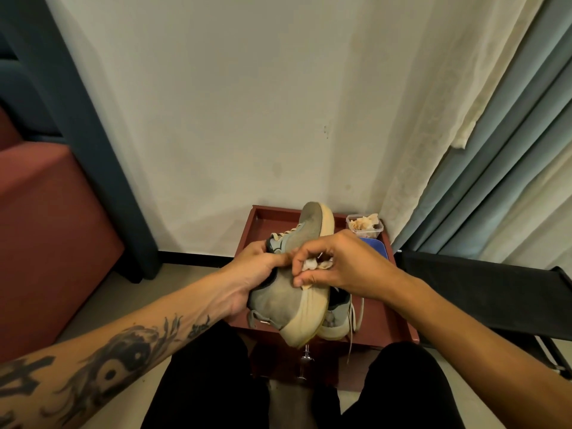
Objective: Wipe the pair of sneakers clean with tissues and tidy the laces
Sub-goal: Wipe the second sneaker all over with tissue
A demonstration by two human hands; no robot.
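**Wiping a grey sneaker (288,294) above the small red table (266,221)**

Over on the far left sits a red upholstered seat (46,227), well apart from the work. The tattooed arm leads to the left hand (257,270), whose fingers curl round the shoe's collar and hold it up off the table. The shoe is tilted, toe towards the wall, heel towards the person, and its cream sole faces right. Against its side, just above the sole, is a crumpled white tissue (311,264). The right hand (337,264) has its fingers bunched narrowly around the tissue, pinching it and pressing it onto the suede.

Under the right wrist the second sneaker (337,317) rests on the table, mostly hidden, and its loose laces (351,342) trail over the near edge. At the table's back right corner stands a clear plastic tub (365,226) stuffed with soiled tissues, with a blue lid (376,247) just in front of it. Further right hangs a grey-blue curtain (495,150), with a black seat (479,289) below it.
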